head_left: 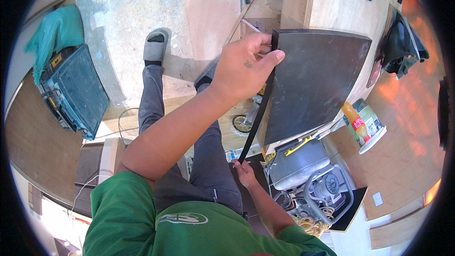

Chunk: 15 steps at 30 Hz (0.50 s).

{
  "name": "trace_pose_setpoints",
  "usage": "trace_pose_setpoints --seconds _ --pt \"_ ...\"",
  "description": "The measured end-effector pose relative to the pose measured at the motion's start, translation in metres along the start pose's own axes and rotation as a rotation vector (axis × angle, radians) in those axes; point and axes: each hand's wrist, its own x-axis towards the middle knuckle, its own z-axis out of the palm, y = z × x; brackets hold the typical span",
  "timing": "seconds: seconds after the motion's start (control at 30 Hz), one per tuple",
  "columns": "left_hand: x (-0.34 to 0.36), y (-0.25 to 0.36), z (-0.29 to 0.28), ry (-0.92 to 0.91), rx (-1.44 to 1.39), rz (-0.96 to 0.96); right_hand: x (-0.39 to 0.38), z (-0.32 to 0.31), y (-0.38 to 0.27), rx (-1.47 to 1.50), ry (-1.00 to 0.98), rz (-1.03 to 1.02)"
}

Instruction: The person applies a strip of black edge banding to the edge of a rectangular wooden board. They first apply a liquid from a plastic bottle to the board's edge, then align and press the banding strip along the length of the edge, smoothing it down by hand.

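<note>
– Our left hand (pixel 246 66) is closed at the upper left corner of that flat, smooth dark-brown panel (pixel 317 85), thumb near its face, fingers curled, yeah?
– Yep, and we've got a long thin black strip (pixel 254 130) slanting down along the panel's left edge. Our right hand (pixel 245 174) has its lower end pinched, though exact finger placement's hard to make out.
– Where's the panel sitting for us?
– Right of our left hand, near the rounded grey metal tank (pixel 298 168).

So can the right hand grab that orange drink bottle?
Probably not: the right hand is holding the black edging strip, and the air compressor seems to sit between that hand and the orange drink bottle.
</note>
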Motion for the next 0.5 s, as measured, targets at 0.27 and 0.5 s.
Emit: trace_pose_setpoints --seconds 0.27,0.5 --pt "0.0023 -0.0008 -0.0008 0.003 0.004 0.010 -0.0014 -0.0009 -0.0092 -0.029 -0.019 0.022" --pt "0.0006 0.0053 -0.0010 -0.012 -0.006 0.000 0.0006 0.0032 -0.0053 -0.081 -0.005 -0.010"
